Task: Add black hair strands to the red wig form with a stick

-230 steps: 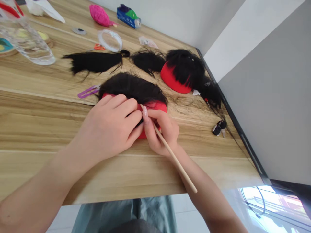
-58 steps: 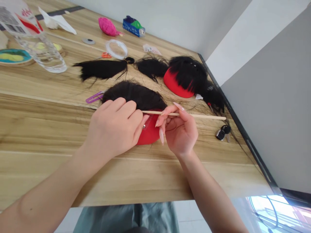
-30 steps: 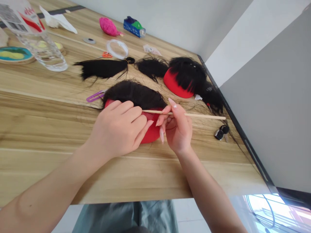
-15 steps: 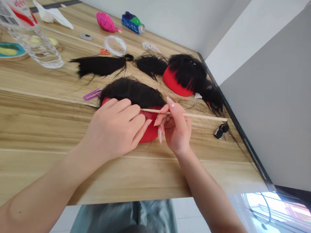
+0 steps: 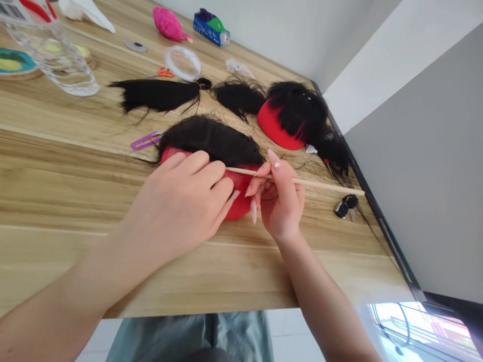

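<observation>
A red piece [image 5: 241, 206] with black hair [image 5: 211, 138] along its far side lies on the wooden table. My left hand [image 5: 188, 193] rests over the red piece with its fingers curled down; what its fingertips press or grip is hidden beneath them. A thin pale wooden stick [image 5: 328, 186] runs from near the left fingers out to the right. My right hand [image 5: 277, 193] is closed on that stick, thumb and fingers pinching it beside the red piece's right edge.
Behind lie a black hair bundle [image 5: 160, 95], another tuft [image 5: 239, 98] and a second red piece [image 5: 277, 125] with black hair. Around them are a purple clip [image 5: 145, 141], keys [image 5: 346, 205], a clear bottle [image 5: 56, 58], orange scissors [image 5: 165, 72], pink yarn [image 5: 168, 23] and a blue box [image 5: 210, 27].
My right hand has shifted slightly right with the stick, whose far end now reaches farther right. The view has also moved a little; my left hand stays over the red piece.
</observation>
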Demonstrator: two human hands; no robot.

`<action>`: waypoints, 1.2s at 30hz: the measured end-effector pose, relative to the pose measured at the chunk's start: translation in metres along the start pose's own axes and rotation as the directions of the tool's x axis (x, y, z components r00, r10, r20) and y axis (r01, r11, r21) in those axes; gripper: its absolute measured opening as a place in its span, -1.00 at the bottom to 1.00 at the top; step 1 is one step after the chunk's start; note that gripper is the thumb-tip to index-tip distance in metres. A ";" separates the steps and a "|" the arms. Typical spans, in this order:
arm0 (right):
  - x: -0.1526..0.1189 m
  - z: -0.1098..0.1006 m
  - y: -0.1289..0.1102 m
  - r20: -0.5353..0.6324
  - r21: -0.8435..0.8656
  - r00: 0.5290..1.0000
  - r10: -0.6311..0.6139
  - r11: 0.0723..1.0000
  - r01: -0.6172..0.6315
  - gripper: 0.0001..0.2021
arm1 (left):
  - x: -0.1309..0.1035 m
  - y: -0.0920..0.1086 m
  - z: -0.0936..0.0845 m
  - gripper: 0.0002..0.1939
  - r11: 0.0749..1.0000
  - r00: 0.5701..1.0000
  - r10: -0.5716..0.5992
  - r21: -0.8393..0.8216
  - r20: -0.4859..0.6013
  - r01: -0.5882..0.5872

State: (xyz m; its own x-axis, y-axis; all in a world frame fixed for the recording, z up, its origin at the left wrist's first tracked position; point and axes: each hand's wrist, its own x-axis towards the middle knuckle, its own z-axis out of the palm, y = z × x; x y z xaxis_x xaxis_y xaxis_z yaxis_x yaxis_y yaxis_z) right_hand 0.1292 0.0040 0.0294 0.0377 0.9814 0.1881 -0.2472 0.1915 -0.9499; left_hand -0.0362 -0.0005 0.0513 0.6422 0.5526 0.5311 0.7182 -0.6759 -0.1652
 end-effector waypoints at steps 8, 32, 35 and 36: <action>-0.001 0.000 0.002 0.012 -0.019 0.998 -0.064 0.998 0.064 -0.75 | 0.001 0.001 -0.002 -0.77 1.000 1.000 0.000 0.027 0.016 0.000; -0.001 -0.002 0.005 0.029 -0.023 0.995 -0.094 0.995 0.095 -0.75 | 0.000 0.000 0.000 -0.75 1.000 1.000 -0.006 -0.004 0.005 0.006; 0.000 -0.003 0.006 0.032 -0.014 0.994 -0.105 0.994 0.105 -0.76 | 0.000 0.000 -0.001 -0.75 1.000 1.000 -0.006 -0.002 0.002 0.006; 0.000 -0.003 0.006 0.032 -0.017 0.994 -0.104 0.994 0.105 -0.76 | 0.000 0.000 -0.001 -0.75 1.000 1.000 -0.009 -0.001 0.004 0.009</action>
State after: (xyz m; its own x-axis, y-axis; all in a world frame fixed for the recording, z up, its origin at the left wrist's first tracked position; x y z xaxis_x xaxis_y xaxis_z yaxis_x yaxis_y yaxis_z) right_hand 0.1310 0.0052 0.0228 0.0326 0.9553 0.2939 -0.2255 0.2935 -0.9290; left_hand -0.0360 -0.0010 0.0524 0.6371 0.5603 0.5293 0.7235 -0.6716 -0.1599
